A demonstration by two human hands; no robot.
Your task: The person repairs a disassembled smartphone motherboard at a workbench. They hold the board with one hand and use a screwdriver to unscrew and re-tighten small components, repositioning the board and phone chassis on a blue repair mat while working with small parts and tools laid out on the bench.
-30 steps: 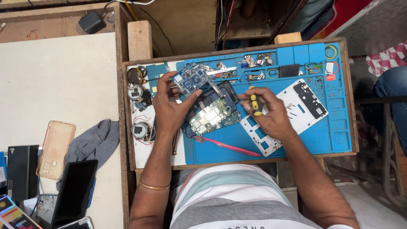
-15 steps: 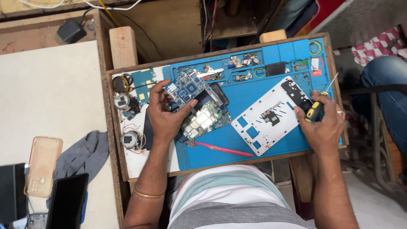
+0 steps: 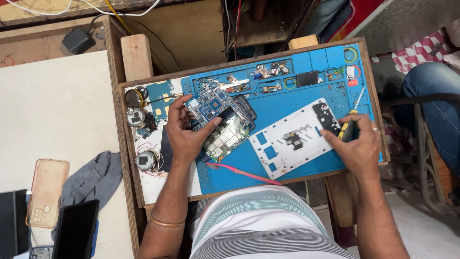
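My left hand [image 3: 184, 134] grips a blue circuit board [image 3: 211, 103], lifted over an opened device showing a green board with metal shields [image 3: 225, 139] and a dark frame [image 3: 247, 110]. My right hand [image 3: 357, 144] holds a yellow-and-black screwdriver [image 3: 349, 123], its shaft pointing up and away near the right edge of the blue work mat [image 3: 287, 91]. The hand rests by the right end of a white back plate [image 3: 292, 139] lying tilted on the mat. A pink spudger [image 3: 244, 172] lies on the mat near my body.
Small parts and screws fill the mat's top compartments [image 3: 268, 76]. Round speaker parts and wires [image 3: 139, 115] sit left of the mat on the wooden tray [image 3: 125, 158]. On the white table: a grey cloth [image 3: 93, 180], a clear phone case [image 3: 45, 192], a dark phone [image 3: 74, 230]. Another person's jeans-clad leg [image 3: 431, 105] is at right.
My right hand carried the screwdriver from the device in the middle over to the mat's right side. The white plate has shifted slightly. My left hand stays on the blue board.
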